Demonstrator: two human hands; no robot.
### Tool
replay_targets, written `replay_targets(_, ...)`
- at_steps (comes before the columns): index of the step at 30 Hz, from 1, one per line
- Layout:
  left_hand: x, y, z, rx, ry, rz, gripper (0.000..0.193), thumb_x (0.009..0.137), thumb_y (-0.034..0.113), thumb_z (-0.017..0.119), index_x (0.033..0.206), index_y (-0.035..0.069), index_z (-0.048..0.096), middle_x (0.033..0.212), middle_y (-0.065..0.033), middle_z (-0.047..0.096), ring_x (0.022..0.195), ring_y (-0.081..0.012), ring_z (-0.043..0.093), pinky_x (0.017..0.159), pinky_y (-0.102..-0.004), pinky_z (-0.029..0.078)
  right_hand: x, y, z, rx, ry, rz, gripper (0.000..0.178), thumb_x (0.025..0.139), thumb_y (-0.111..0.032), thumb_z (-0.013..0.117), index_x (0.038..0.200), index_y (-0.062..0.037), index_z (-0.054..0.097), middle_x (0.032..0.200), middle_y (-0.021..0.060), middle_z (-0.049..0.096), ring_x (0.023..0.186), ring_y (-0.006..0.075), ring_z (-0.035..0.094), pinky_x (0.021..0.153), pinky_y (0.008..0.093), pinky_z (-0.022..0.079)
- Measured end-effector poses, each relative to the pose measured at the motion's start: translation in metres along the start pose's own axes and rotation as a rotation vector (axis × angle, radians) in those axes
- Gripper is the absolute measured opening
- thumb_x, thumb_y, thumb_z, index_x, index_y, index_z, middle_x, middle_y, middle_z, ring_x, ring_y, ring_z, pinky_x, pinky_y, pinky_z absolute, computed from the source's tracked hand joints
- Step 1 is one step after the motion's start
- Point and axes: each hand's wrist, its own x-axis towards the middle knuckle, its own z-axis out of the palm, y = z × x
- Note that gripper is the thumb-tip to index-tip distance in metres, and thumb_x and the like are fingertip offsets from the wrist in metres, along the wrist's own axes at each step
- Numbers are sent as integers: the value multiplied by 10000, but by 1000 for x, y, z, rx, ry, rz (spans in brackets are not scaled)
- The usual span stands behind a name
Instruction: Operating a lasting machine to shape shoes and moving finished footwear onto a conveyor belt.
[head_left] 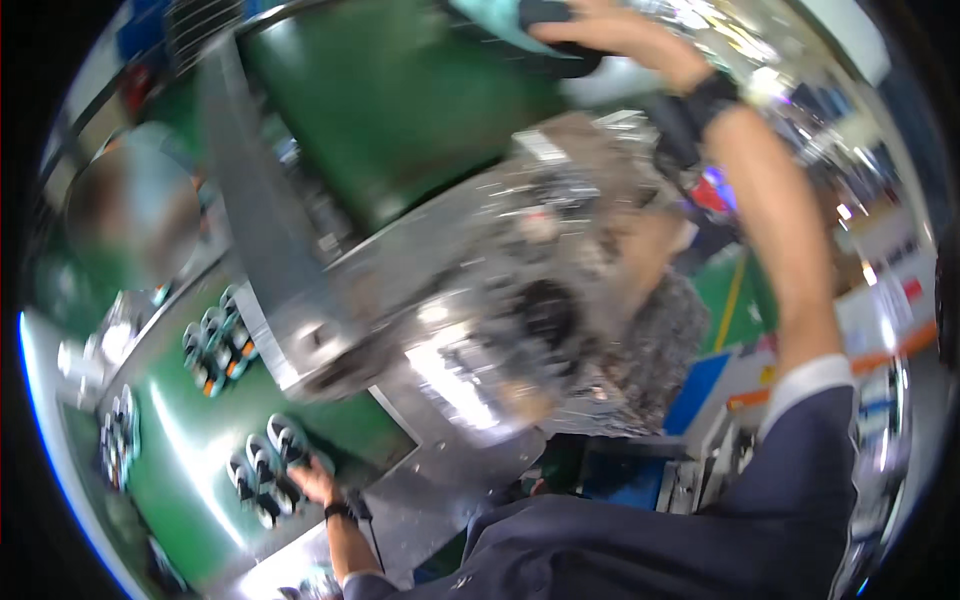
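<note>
At the lower left, my left hand (pixel 315 480) has its fingers on the near end of a black, white and teal shoe (pixel 287 438). Two similar shoes (pixel 260 470) stand close beside it on a green belt (pixel 190 430). My right arm stretches up to the top of the view, where my right hand (pixel 590 28) grips a teal and black shoe (pixel 505 25). That shoe is smeared by motion and partly cut off by the upper edge. It is held over a second green belt (pixel 390 100).
A grey metal machine (pixel 480 310) with a long metal beam (pixel 255 200) stands between the two belts. More shoes (pixel 215 345) are grouped farther along the lower belt, others (pixel 120 440) at its left side. A person (pixel 135 205) is at the far left.
</note>
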Motion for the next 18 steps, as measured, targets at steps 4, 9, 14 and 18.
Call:
replay_targets(4,26,-3,-20,226,-255,86,610,899,388,637,1186,-132,497,1121,-293,557,1035,-424,536,950,-451,403,15,-1,31,-72,267,31,471,641,-453,758,929,-81,737,935,137,714,866,258,689,781,376,552)
replay_targets(9,-22,182,-82,351,247,648,680,890,394,675,1247,-138,448,1140,-302,558,931,-415,582,846,-474,492,-92,-39,8,-318,556,-81,674,692,-279,744,1270,-27,505,864,184,677,821,352,666,721,451,532)
replay_targets(14,-140,375,-85,-817,-1161,-120,717,937,486,567,1275,-139,472,1194,-292,578,1071,-392,599,961,-463,472,-228,-47,-3,-413,889,-275,802,642,-247,849,1295,-60,422,882,90,619,818,236,602,788,405,459)
replay_targets(18,-207,484,-86,-1265,-1996,-68,753,916,635,464,1342,15,488,1257,-272,571,1092,-436,601,955,-532,476,-354,-49,25,-545,1009,-283,719,745,-266,803,1347,-100,447,943,10,629,869,153,571,937,401,390)
